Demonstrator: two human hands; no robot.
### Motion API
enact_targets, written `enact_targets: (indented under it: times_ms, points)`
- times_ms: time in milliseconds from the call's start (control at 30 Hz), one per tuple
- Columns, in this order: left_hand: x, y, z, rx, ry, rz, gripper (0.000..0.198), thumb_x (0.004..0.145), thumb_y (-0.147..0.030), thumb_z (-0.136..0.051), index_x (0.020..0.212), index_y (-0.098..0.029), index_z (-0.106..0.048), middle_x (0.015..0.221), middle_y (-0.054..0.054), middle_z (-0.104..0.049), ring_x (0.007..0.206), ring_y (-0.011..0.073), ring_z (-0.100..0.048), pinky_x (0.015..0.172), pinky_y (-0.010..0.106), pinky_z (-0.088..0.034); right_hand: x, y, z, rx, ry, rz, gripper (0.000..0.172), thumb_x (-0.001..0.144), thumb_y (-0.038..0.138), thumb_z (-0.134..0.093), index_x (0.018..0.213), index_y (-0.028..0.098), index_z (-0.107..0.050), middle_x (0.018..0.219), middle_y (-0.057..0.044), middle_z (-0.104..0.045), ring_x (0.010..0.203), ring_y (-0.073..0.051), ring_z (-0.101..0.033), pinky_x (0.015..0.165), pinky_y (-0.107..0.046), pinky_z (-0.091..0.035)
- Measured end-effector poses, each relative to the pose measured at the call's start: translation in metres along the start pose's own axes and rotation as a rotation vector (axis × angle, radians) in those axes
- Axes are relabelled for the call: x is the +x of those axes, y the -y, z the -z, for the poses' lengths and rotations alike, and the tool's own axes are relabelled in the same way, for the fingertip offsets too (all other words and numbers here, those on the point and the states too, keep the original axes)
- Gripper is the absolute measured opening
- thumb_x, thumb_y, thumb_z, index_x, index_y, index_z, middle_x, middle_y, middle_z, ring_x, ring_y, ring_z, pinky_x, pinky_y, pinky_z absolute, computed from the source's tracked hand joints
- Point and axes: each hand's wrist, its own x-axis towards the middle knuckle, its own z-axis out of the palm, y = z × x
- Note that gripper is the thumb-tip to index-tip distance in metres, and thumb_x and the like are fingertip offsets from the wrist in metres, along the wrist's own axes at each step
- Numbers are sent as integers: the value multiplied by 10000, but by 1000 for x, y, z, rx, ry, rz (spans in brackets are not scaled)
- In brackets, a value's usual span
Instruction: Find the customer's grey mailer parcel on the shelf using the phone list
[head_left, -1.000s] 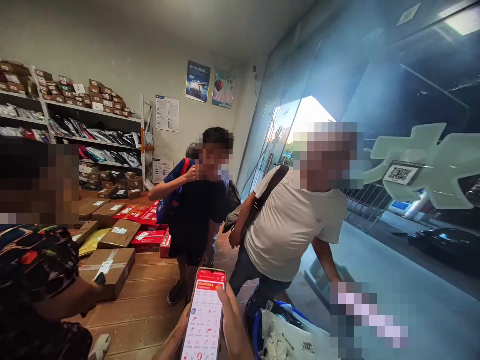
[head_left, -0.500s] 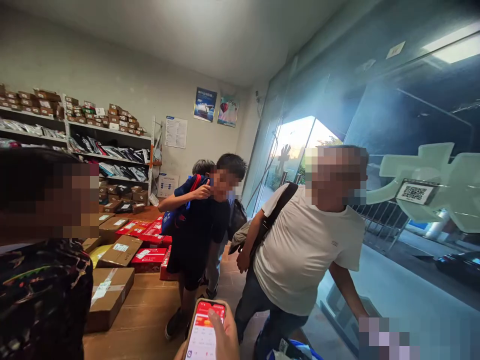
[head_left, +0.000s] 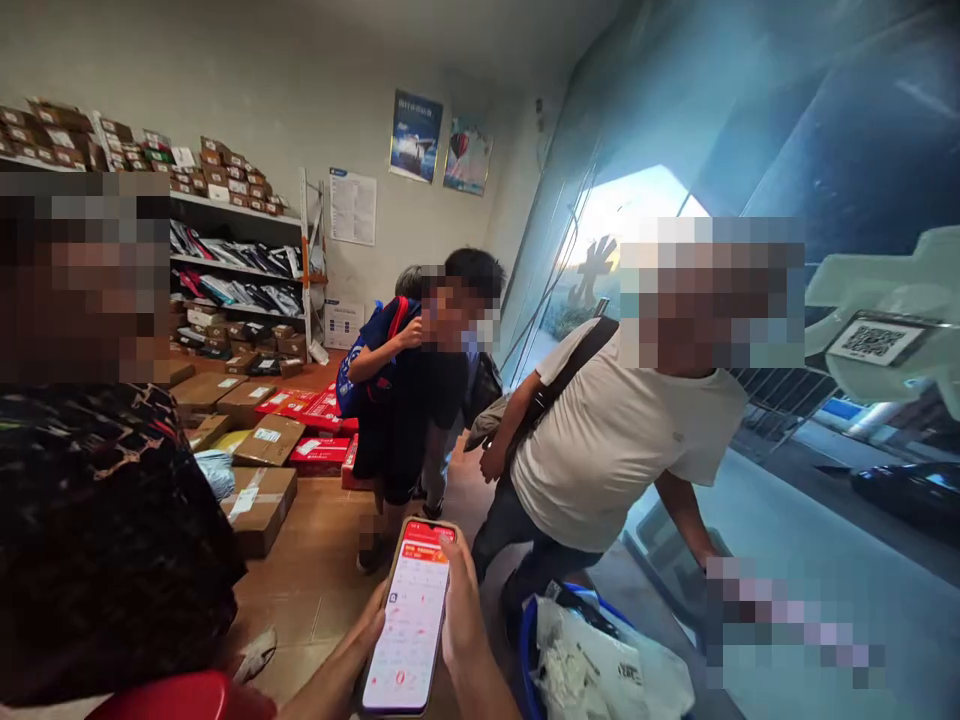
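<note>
A smartphone [head_left: 407, 625] stands upright at the bottom middle, its lit screen facing me with a red banner on top and small icons on white below. My left hand [head_left: 369, 628] grips its left edge, fingers mostly hidden behind it. Along the right edge my right hand [head_left: 464, 612] is closed about the phone, the thumb by the screen's upper right corner. Just right of the hands is a blue-rimmed bin [head_left: 529, 650] filled with plastic bags and wrapping [head_left: 600, 655].
Cardboard boxes [head_left: 262, 500] and red boxes [head_left: 319, 452] lie on the floor at left. Shelves [head_left: 240, 268] of parcels line the back wall. One person [head_left: 97, 520] stands close at left, others ahead, one in a white shirt [head_left: 600, 470] at right by the glass wall. A red container [head_left: 180, 697] sits bottom left.
My view has tipped downward, so the phone shows higher and more fully, with both hands now visible. My right thumb has shifted from over the screen to its upper right corner.
</note>
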Motion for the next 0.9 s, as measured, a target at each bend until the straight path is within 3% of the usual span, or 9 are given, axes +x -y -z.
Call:
enact_targets:
  times_ms: [133,233,333,500,633,767,900]
  points:
    - [-19,-17,-20,-16,-6,-6,817,725,-502,-675,1404,-221,-318,1364,99,-499,1311,298,-387,883,360,-533,-15,0,7,-40,133,-103,530,726,565,-563,1086,186,-476,949,-38,-649,863,-204,-598,784,-321,-454]
    - [-34,-36,-35,-1,66,56,742,780,-385,-600,1427,-279,-252,1410,71,-445,1207,333,-497,617,328,-595,-25,-4,15,-73,275,-118,518,762,493,-522,1150,156,-454,1092,-80,-635,990,-221,-583,853,-326,-436]
    - [-40,-45,-41,14,96,112,732,789,-284,-516,1442,-330,-189,1409,68,-433,1069,351,-587,458,326,-571,-32,-10,20,-49,298,-113,489,764,386,-500,1189,157,-422,1132,-78,-629,1020,-215,-579,874,-324,-435]
    - [-32,-34,-39,121,7,61,771,825,-339,-519,1465,-329,-88,1384,117,-436,1071,353,-576,385,294,-548,-37,-16,19,19,257,-120,534,717,315,-532,1212,165,-400,1108,-78,-640,931,-224,-603,787,-333,-469]
    - [-27,-25,-32,78,55,35,840,756,-379,-561,1461,-345,-106,1391,124,-416,1050,362,-572,351,305,-535,-38,-18,18,20,244,-118,521,728,342,-570,1192,170,-409,1043,-66,-654,862,-199,-608,714,-300,-479]
    - [-28,-25,-29,68,119,45,826,727,-373,-543,1448,-374,-138,1395,107,-404,1018,332,-578,370,295,-542,-39,-22,17,-48,143,-102,571,711,443,-616,1156,156,-403,1051,-87,-648,856,-191,-602,750,-309,-489]
    - [-32,-29,-34,123,66,78,933,693,-385,-548,1466,-309,-31,1401,139,-378,1030,333,-556,378,293,-542,-40,-24,13,-92,150,-61,625,695,492,-660,1153,158,-396,1070,-108,-647,893,-208,-612,790,-335,-501]
